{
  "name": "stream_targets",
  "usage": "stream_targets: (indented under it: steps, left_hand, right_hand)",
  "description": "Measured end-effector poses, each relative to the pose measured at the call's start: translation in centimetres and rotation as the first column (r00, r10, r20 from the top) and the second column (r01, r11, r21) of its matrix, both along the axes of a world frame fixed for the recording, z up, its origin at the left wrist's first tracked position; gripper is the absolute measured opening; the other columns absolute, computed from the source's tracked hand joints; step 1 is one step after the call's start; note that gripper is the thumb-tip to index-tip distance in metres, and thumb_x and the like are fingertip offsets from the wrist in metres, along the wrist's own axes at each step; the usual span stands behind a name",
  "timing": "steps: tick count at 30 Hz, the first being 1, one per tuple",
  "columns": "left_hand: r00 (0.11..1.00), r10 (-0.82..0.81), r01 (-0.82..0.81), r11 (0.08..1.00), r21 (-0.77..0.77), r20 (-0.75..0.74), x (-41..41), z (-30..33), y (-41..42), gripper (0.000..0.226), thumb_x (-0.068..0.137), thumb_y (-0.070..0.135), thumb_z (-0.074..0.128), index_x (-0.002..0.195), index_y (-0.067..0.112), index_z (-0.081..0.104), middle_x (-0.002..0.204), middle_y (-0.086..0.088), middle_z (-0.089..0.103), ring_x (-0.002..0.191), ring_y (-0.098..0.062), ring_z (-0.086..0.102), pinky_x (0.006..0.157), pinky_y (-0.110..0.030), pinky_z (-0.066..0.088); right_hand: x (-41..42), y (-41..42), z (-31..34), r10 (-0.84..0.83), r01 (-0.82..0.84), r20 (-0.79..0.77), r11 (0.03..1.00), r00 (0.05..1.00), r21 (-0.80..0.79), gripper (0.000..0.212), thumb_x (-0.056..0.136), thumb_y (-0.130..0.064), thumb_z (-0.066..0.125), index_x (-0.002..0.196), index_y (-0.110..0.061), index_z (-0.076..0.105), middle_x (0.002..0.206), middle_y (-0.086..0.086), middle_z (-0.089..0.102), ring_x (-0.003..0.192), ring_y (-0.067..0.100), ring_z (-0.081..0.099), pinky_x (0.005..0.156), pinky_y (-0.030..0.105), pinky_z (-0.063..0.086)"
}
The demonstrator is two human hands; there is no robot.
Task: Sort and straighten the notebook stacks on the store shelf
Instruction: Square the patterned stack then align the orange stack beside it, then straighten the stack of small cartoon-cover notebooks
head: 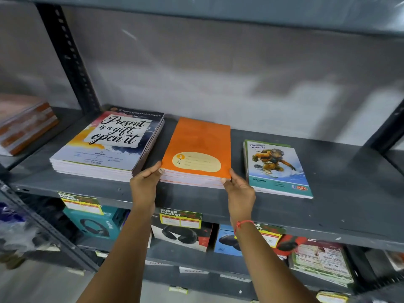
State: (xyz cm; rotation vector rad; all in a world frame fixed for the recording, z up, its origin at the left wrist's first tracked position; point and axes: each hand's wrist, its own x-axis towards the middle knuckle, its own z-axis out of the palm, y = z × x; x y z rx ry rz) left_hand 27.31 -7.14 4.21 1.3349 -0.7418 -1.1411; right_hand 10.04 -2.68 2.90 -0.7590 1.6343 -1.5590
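Orange notebooks [197, 149] are stacked at the middle of the grey metal shelf [328, 206], between a taller pile of "Present is a gift, open it" notebooks [109, 143] on the left and a low pile of snowboarding-monkey notebooks [276, 169] on the right. The orange stack's long axis runs front to back, with its far end tipped slightly towards the left pile, so any squaring would turn on pushing the near corners. Both hands are equally near: the left hand [145, 182] is set against the near left corner, thumb laid on the cover edge, and the right hand [239, 189] is set against the near right corner in the same way. Neither hand is spread; each is closed lightly on its corner, thumb above and fingers apparently beneath (the undersides are hidden, so this is likely rather than certain). The stack is thus clamped between the two hands at its front edge, resting on the shelf just beside the left pile and apart from the right one.
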Motion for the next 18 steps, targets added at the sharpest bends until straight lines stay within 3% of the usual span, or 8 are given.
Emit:
stream_targets:
  steps: [3, 5, 7, 10, 12, 14, 16, 18]
  left_hand:
    - [0.998, 0.048, -0.047, 0.999, -0.013, 0.040, -0.5, -0.3, 0.4, 0.034, 0.087, 0.004, 0.060, 0.122, 0.002, 0.062, 0.117, -0.005, 0.064, 0.104, -0.016, 0.058, 0.099, -0.026, 0.044]
    - [0.955, 0.154, -0.146, 0.988, -0.052, 0.252, -1.6, -0.7, 1.4, 0.031, 0.091, 0.008, 0.055, 0.121, 0.005, 0.064, 0.119, -0.013, 0.067, 0.107, -0.029, 0.063, 0.098, -0.033, 0.048]
    - [0.833, 0.237, -0.158, 0.968, -0.195, 0.501, -3.7, -0.7, 3.3, 0.033, 0.093, 0.008, 0.051, 0.124, 0.006, 0.062, 0.125, -0.014, 0.065, 0.112, -0.033, 0.063, 0.096, -0.030, 0.047]
    - [0.807, 0.104, 0.177, 0.897, -0.406, 0.581, -8.5, -0.2, 5.9, 0.036, 0.091, 0.001, 0.053, 0.126, 0.002, 0.057, 0.127, 0.004, 0.052, 0.110, -0.034, 0.065, 0.087, -0.010, 0.046]
    - [0.779, -0.049, 0.357, 0.854, -0.378, 0.625, -11.4, -0.2, 6.5, 0.036, 0.089, 0.003, 0.056, 0.126, 0.001, 0.058, 0.126, 0.006, 0.050, 0.103, -0.035, 0.067, 0.080, -0.005, 0.047]
    - [0.773, -0.221, 0.451, 0.851, -0.269, 0.595, -13.8, 0.0, 6.7, 0.040, 0.093, 0.011, 0.052, 0.132, 0.004, 0.052, 0.136, -0.001, 0.051, 0.121, -0.014, 0.054, 0.086, 0.009, 0.035]
    - [0.733, -0.369, 0.520, 0.846, -0.121, 0.571, -15.7, -0.2, 6.4, 0.047, 0.097, 0.021, 0.045, 0.142, 0.010, 0.039, 0.147, -0.006, 0.044, 0.133, -0.012, 0.042, 0.096, -0.002, 0.033]
    - [0.708, -0.453, 0.534, 0.845, 0.009, 0.542, -16.7, -0.5, 6.0, 0.054, 0.098, 0.028, 0.040, 0.148, 0.015, 0.026, 0.151, -0.008, 0.039, 0.135, -0.020, 0.042, 0.097, -0.017, 0.035]
  right_hand:
    - [-0.6, 0.6, 0.6, 0.095, -0.095, -0.006, 0.995, 0.995, 0.016, 0.044, 0.086, -0.011, 0.062, 0.129, -0.012, 0.054, 0.130, 0.004, 0.060, 0.110, 0.006, 0.053, 0.106, 0.024, 0.037]
    - [-1.3, 1.6, 0.8, 0.106, -0.105, -0.111, 0.994, 0.988, 0.018, 0.040, 0.088, -0.012, 0.059, 0.128, -0.010, 0.056, 0.129, 0.005, 0.062, 0.111, 0.005, 0.053, 0.101, 0.016, 0.036]
    - [-2.4, 3.1, 0.9, 0.003, -0.019, -0.310, 0.999, 0.951, -0.049, 0.031, 0.089, -0.009, 0.057, 0.119, -0.007, 0.064, 0.116, 0.004, 0.068, 0.101, 0.000, 0.057, 0.093, 0.002, 0.036]
    - [-6.0, 5.2, 0.8, -0.272, 0.194, -0.448, 0.958, 0.851, -0.212, 0.018, 0.085, -0.001, 0.058, 0.095, -0.003, 0.074, 0.092, 0.004, 0.073, 0.083, -0.007, 0.056, 0.071, -0.011, 0.035]
    - [-8.7, 5.9, 0.9, -0.413, 0.319, -0.395, 0.905, 0.821, -0.282, 0.016, 0.085, 0.001, 0.057, 0.091, -0.002, 0.072, 0.093, 0.010, 0.071, 0.082, 0.003, 0.059, 0.071, -0.008, 0.036]
    - [-11.7, 6.2, 0.8, -0.507, 0.439, -0.279, 0.857, 0.816, -0.272, 0.019, 0.089, -0.006, 0.054, 0.103, -0.003, 0.067, 0.105, 0.013, 0.068, 0.095, 0.020, 0.062, 0.076, -0.005, 0.037]
    - [-14.2, 6.5, 0.8, -0.467, 0.445, -0.184, 0.883, 0.865, -0.151, 0.033, 0.093, -0.016, 0.050, 0.124, -0.006, 0.057, 0.128, 0.011, 0.060, 0.118, 0.025, 0.056, 0.093, 0.010, 0.038]
    - [-15.6, 6.5, 0.6, -0.286, 0.297, -0.249, 0.955, 0.926, 0.009, 0.047, 0.095, -0.026, 0.045, 0.140, -0.013, 0.040, 0.142, 0.011, 0.049, 0.130, 0.027, 0.046, 0.105, 0.030, 0.035]
